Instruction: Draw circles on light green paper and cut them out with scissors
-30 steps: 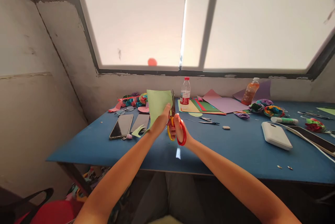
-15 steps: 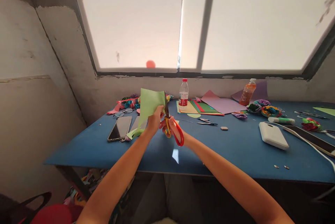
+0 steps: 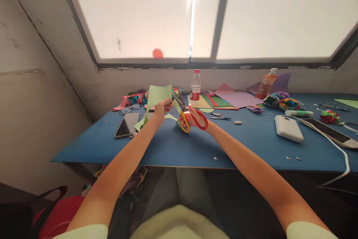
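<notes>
Light green paper (image 3: 159, 96) is pinched in my left hand (image 3: 161, 109), held up above the table with a cut strip hanging at its left side. My right hand (image 3: 190, 118) grips scissors (image 3: 199, 120) with one red and one yellow handle loop. Their dark blades point up and to the left, apart from the main sheet. A narrow strip of green paper (image 3: 177, 106) hangs beside the blades; whether it is still joined to the sheet I cannot tell. Green scraps lie near a smartphone (image 3: 127, 124) below my left hand.
On the blue table (image 3: 156, 153) stand a red-capped water bottle (image 3: 195, 89) and a bottle of orange drink (image 3: 266, 84). Coloured paper sheets (image 3: 237, 95), tweezers (image 3: 220, 116), a white power bank (image 3: 288, 128), a glue stick (image 3: 299, 113) and eyeglasses (image 3: 131, 108) lie around.
The scissors have moved right and down, away from the green sheet, and the sheet has shifted slightly left. A narrow green strip now hangs by the blades. The view has tilted downward.
</notes>
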`<state>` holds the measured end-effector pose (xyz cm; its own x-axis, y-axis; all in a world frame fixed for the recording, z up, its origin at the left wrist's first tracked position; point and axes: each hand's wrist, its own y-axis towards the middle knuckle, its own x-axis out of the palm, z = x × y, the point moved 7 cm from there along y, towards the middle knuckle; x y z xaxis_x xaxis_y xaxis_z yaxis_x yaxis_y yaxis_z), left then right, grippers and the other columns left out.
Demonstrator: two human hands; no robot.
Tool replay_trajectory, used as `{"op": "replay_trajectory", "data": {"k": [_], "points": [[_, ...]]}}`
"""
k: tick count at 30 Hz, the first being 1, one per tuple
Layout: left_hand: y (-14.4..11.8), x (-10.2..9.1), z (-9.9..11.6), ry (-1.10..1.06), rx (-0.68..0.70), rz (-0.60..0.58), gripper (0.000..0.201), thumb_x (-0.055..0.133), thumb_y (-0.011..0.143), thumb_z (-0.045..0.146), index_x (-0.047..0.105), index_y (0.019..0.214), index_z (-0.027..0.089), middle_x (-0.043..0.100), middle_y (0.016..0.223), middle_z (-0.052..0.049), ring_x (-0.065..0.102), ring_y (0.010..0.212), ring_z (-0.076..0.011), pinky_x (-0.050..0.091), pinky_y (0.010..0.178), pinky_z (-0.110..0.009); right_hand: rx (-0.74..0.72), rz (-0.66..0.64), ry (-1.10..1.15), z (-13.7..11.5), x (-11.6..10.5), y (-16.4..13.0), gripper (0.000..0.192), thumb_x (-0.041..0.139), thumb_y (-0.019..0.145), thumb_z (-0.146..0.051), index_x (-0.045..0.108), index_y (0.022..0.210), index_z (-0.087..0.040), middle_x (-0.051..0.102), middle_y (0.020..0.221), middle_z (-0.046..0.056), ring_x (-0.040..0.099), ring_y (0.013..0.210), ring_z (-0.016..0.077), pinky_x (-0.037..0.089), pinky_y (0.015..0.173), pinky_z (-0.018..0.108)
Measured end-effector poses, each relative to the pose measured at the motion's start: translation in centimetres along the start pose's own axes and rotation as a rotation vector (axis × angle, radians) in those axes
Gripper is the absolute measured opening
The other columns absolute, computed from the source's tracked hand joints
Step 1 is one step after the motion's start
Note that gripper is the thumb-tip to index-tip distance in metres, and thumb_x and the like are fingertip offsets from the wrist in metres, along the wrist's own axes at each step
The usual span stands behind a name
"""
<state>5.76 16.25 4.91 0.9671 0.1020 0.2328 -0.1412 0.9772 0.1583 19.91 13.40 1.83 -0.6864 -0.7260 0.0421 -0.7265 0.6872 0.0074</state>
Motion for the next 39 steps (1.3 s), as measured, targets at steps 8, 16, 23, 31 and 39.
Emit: {"op": "replay_trajectory", "data": {"k": [8,16,23,31,39], "points": [[4.0,-1.6,-1.6,0.238,-0.375,-0.397,0.019,0.069,0.065,0.031,0.066,0.068,0.012,0.066,0.074,-0.011,0.061,0.067,-0.0189,0.043,0.054,-0.026,0.383,-0.155,0.064,-0.4,-7.0,-5.2,0.075,0.023,0.086,-0.066,0.066,0.081,-0.004,0.064,0.075,0.013,0.058,0.061,0.013,0.045,0.056,0.025],[6.8,0.7,-3.7,0.228,-0.429,-0.552,0.026,0.059,0.07,0.036,0.069,0.084,0.015,0.07,0.09,-0.013,0.064,0.083,-0.0256,0.048,0.069,-0.031,0.473,-0.028,0.053,-1.0,-10.8,-3.1,0.081,-0.002,0.088,-0.046,0.056,0.064,0.005,0.063,0.082,0.02,0.06,0.067,0.0109,0.042,0.058,0.029],[8.8,4.1,-4.9,0.153,-0.437,-0.643,0.032,0.048,0.078,0.034,0.068,0.092,0.013,0.07,0.098,-0.015,0.063,0.096,-0.0266,0.046,0.082,-0.032,0.208,0.008,0.062,-2.4,-12.0,2.4,0.073,0.011,0.09,-0.058,0.062,0.073,-0.007,0.067,0.087,0.015,0.063,0.079,0.016,0.049,0.075,0.035],[11.4,6.8,-6.2,0.029,-0.411,-0.541,0.022,0.048,0.076,0.025,0.065,0.082,0.013,0.07,0.075,-0.009,0.066,0.079,-0.0233,0.045,0.088,-0.039,0.068,0.077,0.078,-3.7,-12.8,6.4,0.056,0.034,0.088,-0.058,0.063,0.104,-0.013,0.068,0.093,0.016,0.065,0.087,0.0248,0.048,0.078,0.048],[10.0,6.4,-5.1,-0.035,-0.439,-0.615,0.028,0.046,0.078,0.026,0.066,0.091,0.011,0.07,0.099,-0.012,0.061,0.102,-0.0264,0.044,0.091,-0.039,0.062,0.092,0.029,-5.1,-12.8,5.5,0.055,0.035,0.088,-0.056,0.065,0.099,-0.011,0.068,0.092,0.016,0.064,0.08,0.0237,0.049,0.075,0.047]]}}
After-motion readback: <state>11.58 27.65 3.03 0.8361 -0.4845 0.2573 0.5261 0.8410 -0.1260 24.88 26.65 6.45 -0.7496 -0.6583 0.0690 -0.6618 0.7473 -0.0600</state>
